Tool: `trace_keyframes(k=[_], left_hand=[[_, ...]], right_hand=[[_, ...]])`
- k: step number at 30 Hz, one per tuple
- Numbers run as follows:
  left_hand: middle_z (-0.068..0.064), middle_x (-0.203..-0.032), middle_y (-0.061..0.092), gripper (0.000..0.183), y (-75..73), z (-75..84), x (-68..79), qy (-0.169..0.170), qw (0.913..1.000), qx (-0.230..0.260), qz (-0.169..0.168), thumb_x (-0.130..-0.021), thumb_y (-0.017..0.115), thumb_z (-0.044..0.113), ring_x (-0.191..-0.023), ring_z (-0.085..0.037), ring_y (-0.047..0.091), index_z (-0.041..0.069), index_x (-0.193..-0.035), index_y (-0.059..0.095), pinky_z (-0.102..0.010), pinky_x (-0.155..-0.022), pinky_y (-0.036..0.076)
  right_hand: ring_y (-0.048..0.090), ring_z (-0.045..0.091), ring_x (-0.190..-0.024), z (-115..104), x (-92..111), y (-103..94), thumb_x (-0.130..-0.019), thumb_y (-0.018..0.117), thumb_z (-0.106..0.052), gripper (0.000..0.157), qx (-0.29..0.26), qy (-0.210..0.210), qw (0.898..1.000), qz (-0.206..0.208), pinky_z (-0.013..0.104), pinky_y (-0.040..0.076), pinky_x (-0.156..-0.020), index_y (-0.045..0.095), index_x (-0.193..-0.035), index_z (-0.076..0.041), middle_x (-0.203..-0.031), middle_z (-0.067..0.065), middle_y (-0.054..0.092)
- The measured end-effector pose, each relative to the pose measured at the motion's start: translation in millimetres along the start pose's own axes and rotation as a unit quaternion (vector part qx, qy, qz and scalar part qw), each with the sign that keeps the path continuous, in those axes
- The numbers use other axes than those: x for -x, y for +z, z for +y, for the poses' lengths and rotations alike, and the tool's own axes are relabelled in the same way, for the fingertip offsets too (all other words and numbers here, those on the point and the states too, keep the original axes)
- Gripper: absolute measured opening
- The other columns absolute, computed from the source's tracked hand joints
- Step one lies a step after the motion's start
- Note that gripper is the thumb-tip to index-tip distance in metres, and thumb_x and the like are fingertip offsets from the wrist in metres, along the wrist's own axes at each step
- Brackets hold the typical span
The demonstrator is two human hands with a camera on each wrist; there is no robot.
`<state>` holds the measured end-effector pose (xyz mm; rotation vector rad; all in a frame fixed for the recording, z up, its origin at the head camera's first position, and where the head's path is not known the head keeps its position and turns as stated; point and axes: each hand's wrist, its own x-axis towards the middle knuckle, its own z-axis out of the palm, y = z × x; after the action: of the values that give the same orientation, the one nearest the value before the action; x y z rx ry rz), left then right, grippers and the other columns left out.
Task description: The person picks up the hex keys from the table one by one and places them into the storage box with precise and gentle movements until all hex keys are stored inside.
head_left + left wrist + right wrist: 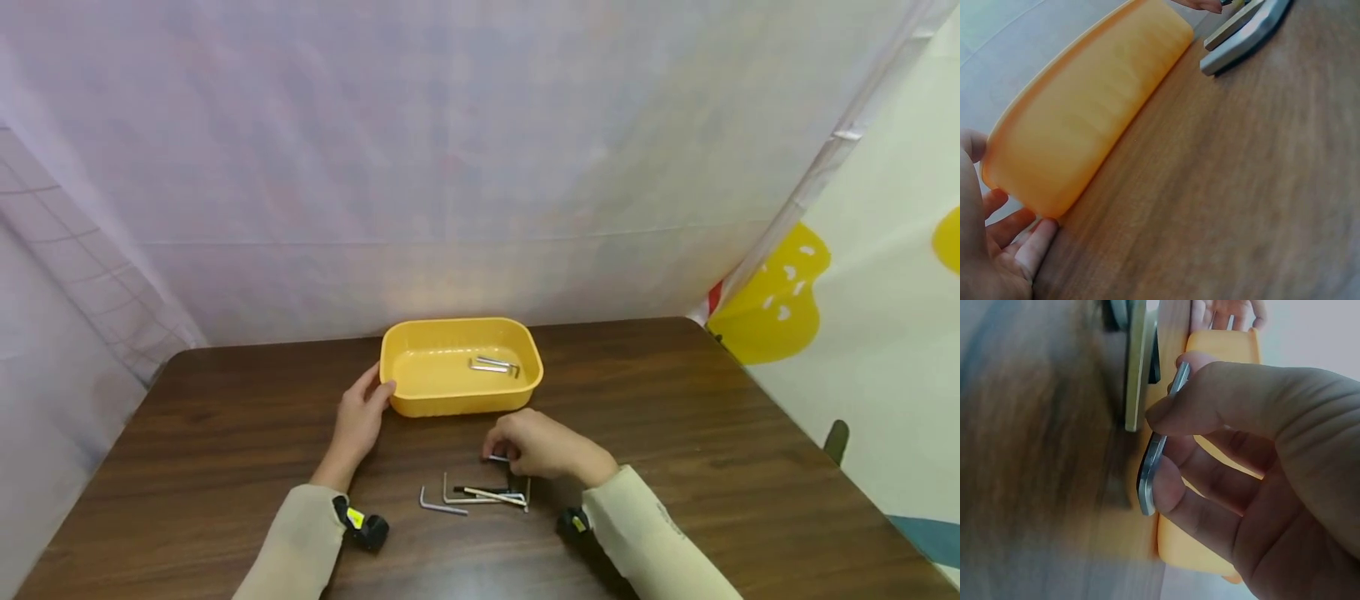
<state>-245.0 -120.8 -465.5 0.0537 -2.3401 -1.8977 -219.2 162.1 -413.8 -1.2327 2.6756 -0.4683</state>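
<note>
A yellow plastic basin (450, 406) stands on the table, with several silver L-shaped hex keys (489, 368) lying in its right half. My left hand (358, 423) holds the basin's left end, thumb at the rim and fingers along the outer wall. In front of the basin, my right hand (546, 447) pinches a silver hex key (1155, 447) between thumb and fingers, just above the tabletop. Below that hand lies a loose group of hex keys (495, 495), some silver, one black. A separate grey hex key (444, 507) rests to their left.
The dark wood table (247, 433) reaches back to a pale curtain (450, 167). On the right hangs a white cloth with yellow patches (780, 308). Each wrist carries a small black camera (366, 529).
</note>
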Motion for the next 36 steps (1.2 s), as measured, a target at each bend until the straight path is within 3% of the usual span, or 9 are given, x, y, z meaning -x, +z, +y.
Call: trace_keyframes(k=[9, 17, 25, 36], left_hand=[[-0.017, -0.159, 0.043, 0.055, 0.9, 1.2, -1.1, 0.003, 1.0, 0.004, 0.004, -0.103, 0.052, 0.023, -0.134, -0.031, 0.055, 0.005, -0.154, 0.041, -0.043, -0.11, 0.052], [-0.017, -0.159, 0.043, 0.055, 0.2, -0.7, -1.3, -0.003, 1.0, 0.008, 0.004, -0.104, 0.052, 0.023, -0.135, -0.031, 0.055, 0.005, -0.155, 0.04, -0.043, -0.11, 0.051], [-0.018, -0.157, 0.045, 0.056, 3.2, 0.7, -0.8, 0.0, 0.9999, 0.012, 0.0, -0.103, 0.053, 0.025, -0.135, -0.032, 0.056, 0.005, -0.154, 0.041, -0.044, -0.111, 0.051], [-0.017, -0.158, 0.044, 0.056, 6.0, 3.6, -2.5, 0.007, 0.9999, 0.009, 0.0, -0.103, 0.053, 0.026, -0.134, -0.032, 0.056, 0.005, -0.153, 0.042, -0.045, -0.11, 0.051]], right_hand=[[0.057, 0.004, -0.075, -1, 1, -12.3, -0.072, 0.07, 0.006, 0.034, 0.008, -0.02, 0.999, 0.038, 0.014, 0.049, -0.066, 0.078, -0.099, -0.014, -0.084, -0.004, 0.068], [0.06, 0.008, -0.077, -5, -12, -43.5, -0.076, 0.07, 0.006, 0.03, 0.042, -0.062, 0.993, 0.087, 0.018, 0.052, -0.068, 0.077, -0.1, -0.011, -0.086, -0.003, 0.068], [0.067, 0.011, -0.082, -9, -29, -73.9, -0.081, 0.07, 0.006, 0.03, 0.043, -0.059, 0.996, 0.054, 0.018, 0.057, -0.07, 0.077, -0.106, -0.009, -0.101, 0.003, 0.074], [0.069, 0.017, -0.089, 9, -59, -86.7, -0.083, 0.066, 0.007, 0.034, 0.019, -0.011, 0.999, 0.028, 0.026, 0.06, -0.078, 0.075, -0.113, -0.007, -0.107, 0.005, 0.074]])
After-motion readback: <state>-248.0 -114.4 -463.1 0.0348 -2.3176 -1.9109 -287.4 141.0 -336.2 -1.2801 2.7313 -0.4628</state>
